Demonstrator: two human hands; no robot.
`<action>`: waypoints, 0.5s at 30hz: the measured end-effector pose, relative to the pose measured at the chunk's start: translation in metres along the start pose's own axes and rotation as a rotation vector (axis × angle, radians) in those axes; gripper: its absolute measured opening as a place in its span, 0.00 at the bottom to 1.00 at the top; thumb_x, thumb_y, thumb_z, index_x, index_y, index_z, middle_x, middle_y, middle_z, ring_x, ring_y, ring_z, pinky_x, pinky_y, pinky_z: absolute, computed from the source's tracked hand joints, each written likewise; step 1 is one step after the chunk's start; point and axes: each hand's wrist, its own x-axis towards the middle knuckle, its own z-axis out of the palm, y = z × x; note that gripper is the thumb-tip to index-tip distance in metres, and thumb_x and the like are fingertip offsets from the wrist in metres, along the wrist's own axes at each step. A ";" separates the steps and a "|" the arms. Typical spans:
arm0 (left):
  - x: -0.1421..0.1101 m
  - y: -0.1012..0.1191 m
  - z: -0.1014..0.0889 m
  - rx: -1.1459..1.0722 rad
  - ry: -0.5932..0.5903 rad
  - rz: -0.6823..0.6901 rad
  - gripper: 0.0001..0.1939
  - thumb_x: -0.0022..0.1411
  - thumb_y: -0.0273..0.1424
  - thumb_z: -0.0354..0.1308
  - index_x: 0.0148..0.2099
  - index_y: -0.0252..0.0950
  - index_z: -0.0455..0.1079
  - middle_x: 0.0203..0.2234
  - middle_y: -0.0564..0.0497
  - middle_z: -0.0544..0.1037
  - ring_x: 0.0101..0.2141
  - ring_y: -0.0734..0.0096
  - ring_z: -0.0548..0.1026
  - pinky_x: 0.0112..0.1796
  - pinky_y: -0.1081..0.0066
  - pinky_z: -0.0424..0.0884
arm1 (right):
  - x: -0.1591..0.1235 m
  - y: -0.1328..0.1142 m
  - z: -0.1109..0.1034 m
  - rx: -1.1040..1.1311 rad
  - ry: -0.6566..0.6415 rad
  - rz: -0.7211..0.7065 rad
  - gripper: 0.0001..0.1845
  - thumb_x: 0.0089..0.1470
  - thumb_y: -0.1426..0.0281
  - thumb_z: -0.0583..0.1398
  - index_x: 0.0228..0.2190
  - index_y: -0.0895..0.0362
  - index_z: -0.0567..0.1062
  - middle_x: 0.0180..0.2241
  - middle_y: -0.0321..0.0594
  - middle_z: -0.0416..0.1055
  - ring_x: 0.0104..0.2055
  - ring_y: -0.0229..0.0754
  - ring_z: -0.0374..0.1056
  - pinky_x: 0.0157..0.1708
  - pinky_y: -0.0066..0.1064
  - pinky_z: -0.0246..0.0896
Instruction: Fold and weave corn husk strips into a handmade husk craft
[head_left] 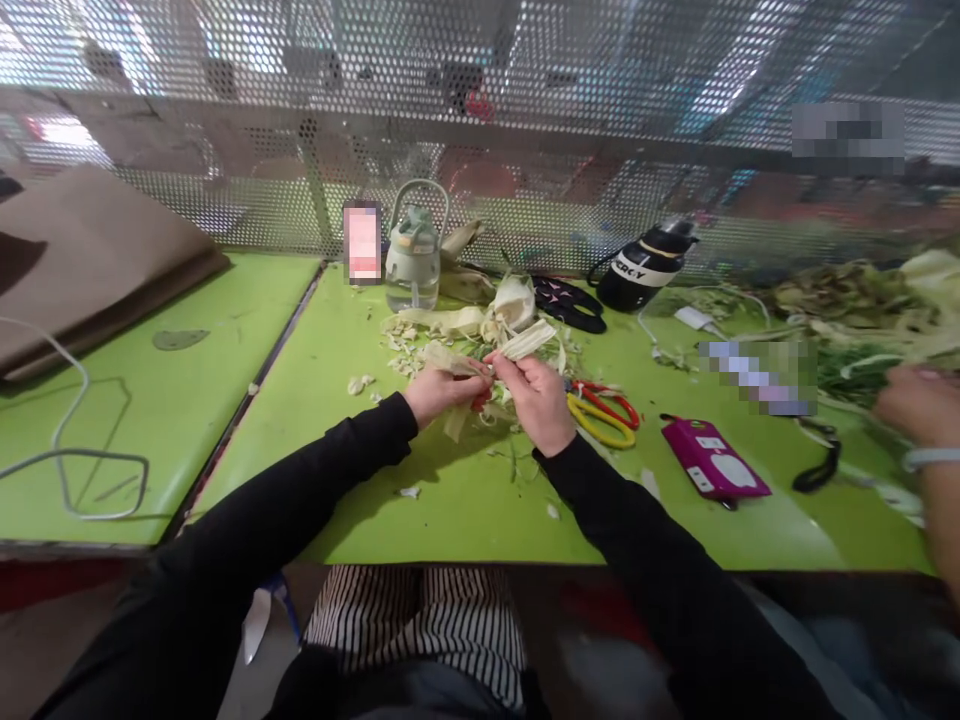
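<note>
Between my two hands are pale, dry strips that look like corn husk. My left hand [442, 392] is closed, with one husk strip [448, 357] pinched in its fingers. Close beside it, fingertips nearly meeting, my right hand [538, 402] pinches another ribbed husk strip [527, 341]. The exact spot where the fingertips meet is too small to make out. Just behind lie a bulkier husk bundle [514, 300] and a scatter of torn husk bits [401, 345]. Scissors with red and yellow handles [602, 425] rest by my right wrist, their blades hidden under scraps.
A pale green water bottle [413, 262] and a tilted black bottle [646, 266] stand by the perforated metal screen [555, 120]. A purple pouch [715, 460] lies on the green table [465, 520]. Another person's hand [919, 405] is at right, near greens. Brown paper [97, 260] lies left.
</note>
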 end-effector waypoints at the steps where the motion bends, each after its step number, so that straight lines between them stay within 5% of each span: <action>1: -0.001 -0.001 0.000 -0.002 0.013 -0.011 0.07 0.60 0.19 0.58 0.30 0.32 0.68 0.18 0.58 0.72 0.19 0.81 0.69 0.27 0.76 0.67 | 0.000 0.000 0.000 0.002 -0.007 0.009 0.19 0.60 0.55 0.59 0.34 0.56 0.82 0.35 0.40 0.81 0.40 0.47 0.75 0.46 0.37 0.67; 5: -0.003 -0.003 -0.001 -0.099 0.035 -0.091 0.05 0.61 0.19 0.59 0.32 0.31 0.70 0.19 0.56 0.74 0.20 0.81 0.70 0.29 0.75 0.70 | 0.002 0.006 0.002 0.079 -0.028 0.093 0.22 0.57 0.51 0.61 0.35 0.56 0.81 0.35 0.39 0.79 0.41 0.46 0.74 0.47 0.37 0.67; 10: -0.002 0.001 -0.007 -0.252 0.057 -0.285 0.08 0.66 0.23 0.52 0.38 0.30 0.73 0.24 0.48 0.80 0.26 0.74 0.78 0.37 0.72 0.77 | 0.008 0.010 -0.001 0.161 -0.142 0.204 0.30 0.58 0.42 0.56 0.40 0.55 0.81 0.23 0.34 0.69 0.26 0.39 0.64 0.29 0.32 0.62; 15: -0.001 0.002 -0.011 -0.278 0.112 -0.306 0.09 0.62 0.19 0.53 0.42 0.29 0.72 0.27 0.46 0.82 0.27 0.73 0.79 0.43 0.69 0.78 | 0.016 0.017 -0.019 0.114 -0.125 0.225 0.33 0.59 0.40 0.53 0.40 0.55 0.80 0.18 0.31 0.62 0.21 0.37 0.57 0.24 0.32 0.55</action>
